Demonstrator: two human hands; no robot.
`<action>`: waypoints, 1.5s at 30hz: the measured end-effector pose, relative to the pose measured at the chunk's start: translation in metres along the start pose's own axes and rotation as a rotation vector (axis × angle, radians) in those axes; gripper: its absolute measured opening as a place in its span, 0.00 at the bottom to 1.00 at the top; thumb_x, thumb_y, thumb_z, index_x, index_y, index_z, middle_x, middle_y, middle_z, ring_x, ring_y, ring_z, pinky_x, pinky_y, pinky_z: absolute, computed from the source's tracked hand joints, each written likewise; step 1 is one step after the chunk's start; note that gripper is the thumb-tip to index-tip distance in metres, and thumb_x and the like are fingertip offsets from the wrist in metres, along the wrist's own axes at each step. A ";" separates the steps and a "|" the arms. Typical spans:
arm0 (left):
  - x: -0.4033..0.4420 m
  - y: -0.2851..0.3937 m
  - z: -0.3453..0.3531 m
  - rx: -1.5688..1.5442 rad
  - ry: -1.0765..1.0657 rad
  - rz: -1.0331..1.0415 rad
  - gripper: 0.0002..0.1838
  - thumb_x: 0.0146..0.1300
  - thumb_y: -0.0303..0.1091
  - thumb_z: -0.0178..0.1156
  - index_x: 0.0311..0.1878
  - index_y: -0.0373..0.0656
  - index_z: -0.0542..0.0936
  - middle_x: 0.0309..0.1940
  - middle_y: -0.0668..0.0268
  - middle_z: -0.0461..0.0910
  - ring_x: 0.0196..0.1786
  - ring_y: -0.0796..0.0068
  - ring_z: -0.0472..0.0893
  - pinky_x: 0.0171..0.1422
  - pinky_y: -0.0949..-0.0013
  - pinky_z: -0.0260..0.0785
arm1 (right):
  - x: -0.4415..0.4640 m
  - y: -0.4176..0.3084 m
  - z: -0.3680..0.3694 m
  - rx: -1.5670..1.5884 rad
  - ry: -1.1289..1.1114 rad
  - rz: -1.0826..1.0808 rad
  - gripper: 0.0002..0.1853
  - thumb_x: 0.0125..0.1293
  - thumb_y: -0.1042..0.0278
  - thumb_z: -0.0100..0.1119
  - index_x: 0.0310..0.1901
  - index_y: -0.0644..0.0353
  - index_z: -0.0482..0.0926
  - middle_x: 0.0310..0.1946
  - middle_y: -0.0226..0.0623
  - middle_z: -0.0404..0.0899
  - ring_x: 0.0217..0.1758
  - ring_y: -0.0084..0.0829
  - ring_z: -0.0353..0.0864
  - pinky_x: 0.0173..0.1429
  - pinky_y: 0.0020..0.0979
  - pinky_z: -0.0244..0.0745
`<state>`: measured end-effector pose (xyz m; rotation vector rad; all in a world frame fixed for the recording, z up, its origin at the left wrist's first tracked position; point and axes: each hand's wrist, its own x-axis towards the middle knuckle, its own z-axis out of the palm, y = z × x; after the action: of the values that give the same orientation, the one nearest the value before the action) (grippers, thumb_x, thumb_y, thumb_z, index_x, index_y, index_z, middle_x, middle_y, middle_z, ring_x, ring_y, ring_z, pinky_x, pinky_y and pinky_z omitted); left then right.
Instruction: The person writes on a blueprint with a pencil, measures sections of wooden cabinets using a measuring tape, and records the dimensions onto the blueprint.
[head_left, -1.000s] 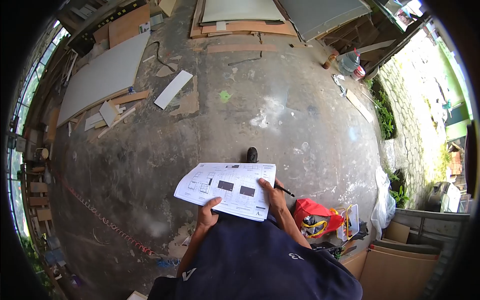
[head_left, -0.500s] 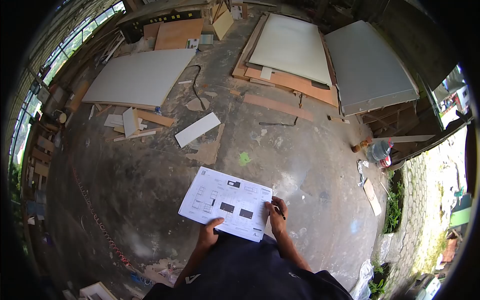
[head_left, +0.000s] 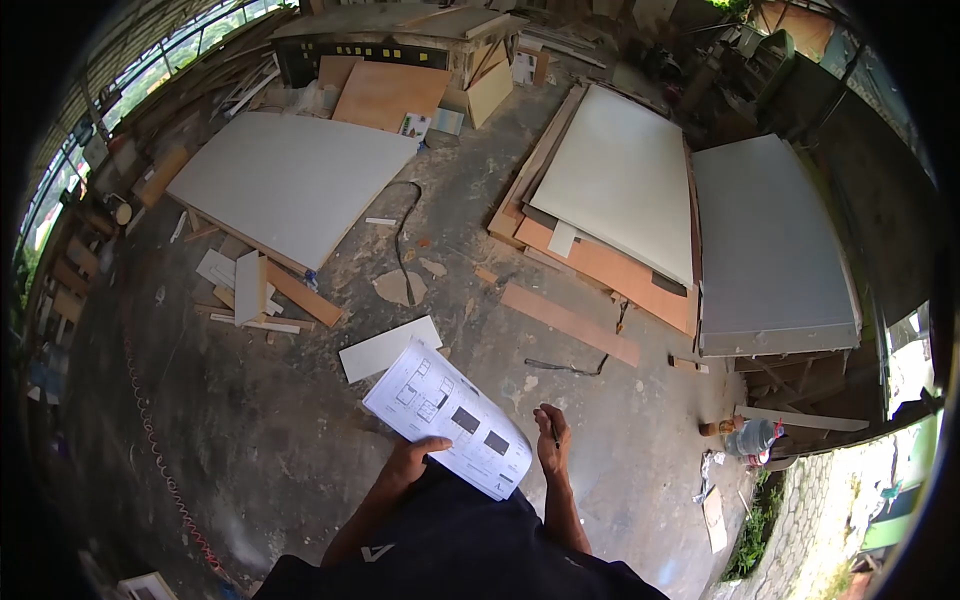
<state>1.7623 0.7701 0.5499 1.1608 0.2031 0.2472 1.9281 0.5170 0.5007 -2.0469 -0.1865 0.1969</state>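
Observation:
Printed sheets of paper with line drawings and dark rectangles bend in front of my body. My left hand grips their lower left edge, thumb on top. Just right of the papers, apart from them, is my right hand, its fingers closed around a thin dark pen. Beyond the papers' upper left corner a white board lies on the floor, partly covered by them.
A large white panel lies at the left, beside wood offcuts. Stacked panels and a grey panel stand at the right. A water bottle is near the right edge. A coiled red hose runs along the left floor.
My right hand has let go of the papers' right edge and keeps the pen. The sheets now curl and tilt. The view has shifted, with the surroundings lower in frame.

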 end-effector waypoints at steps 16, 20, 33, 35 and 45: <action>0.396 0.042 -0.035 -0.132 0.023 -0.241 0.30 0.51 0.23 0.63 0.62 0.36 0.75 0.53 0.59 0.80 0.56 0.63 0.78 0.62 0.62 0.70 | 0.390 -0.088 0.035 0.466 -0.249 0.079 0.15 0.72 0.60 0.64 0.48 0.65 0.85 0.36 0.28 0.83 0.39 0.18 0.76 0.47 0.24 0.72; 0.500 0.061 -0.061 -0.063 0.126 -0.205 0.28 0.52 0.25 0.64 0.60 0.35 0.77 0.52 0.58 0.81 0.55 0.62 0.79 0.61 0.62 0.71 | 0.523 -0.147 0.056 0.319 -0.401 0.008 0.17 0.73 0.60 0.63 0.53 0.66 0.84 0.40 0.31 0.85 0.42 0.21 0.78 0.50 0.25 0.74; 0.740 0.054 -0.149 -0.347 0.615 -0.068 0.34 0.61 0.24 0.62 0.71 0.33 0.63 0.54 0.51 0.78 0.55 0.57 0.82 0.54 0.60 0.79 | 0.840 -0.244 0.197 0.194 -0.691 -0.262 0.13 0.70 0.70 0.64 0.52 0.66 0.85 0.40 0.42 0.86 0.41 0.28 0.83 0.45 0.29 0.77; 0.797 0.050 -0.171 -0.286 0.608 -0.099 0.35 0.61 0.22 0.61 0.71 0.33 0.61 0.57 0.49 0.76 0.57 0.57 0.81 0.56 0.59 0.79 | 0.893 -0.254 0.220 0.188 -0.658 -0.256 0.11 0.68 0.72 0.66 0.50 0.65 0.87 0.38 0.42 0.86 0.40 0.27 0.83 0.43 0.30 0.77; 1.123 0.147 -0.225 0.023 0.221 -0.218 0.27 0.61 0.27 0.63 0.63 0.32 0.72 0.56 0.55 0.78 0.59 0.61 0.77 0.65 0.61 0.68 | 1.102 -0.316 0.237 0.381 -0.055 -0.072 0.15 0.66 0.69 0.69 0.51 0.65 0.85 0.39 0.32 0.84 0.43 0.22 0.79 0.49 0.26 0.73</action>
<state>2.7575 1.3549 0.5642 1.1238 0.5249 0.1803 2.9350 1.1045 0.6055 -1.6545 -0.2371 0.2258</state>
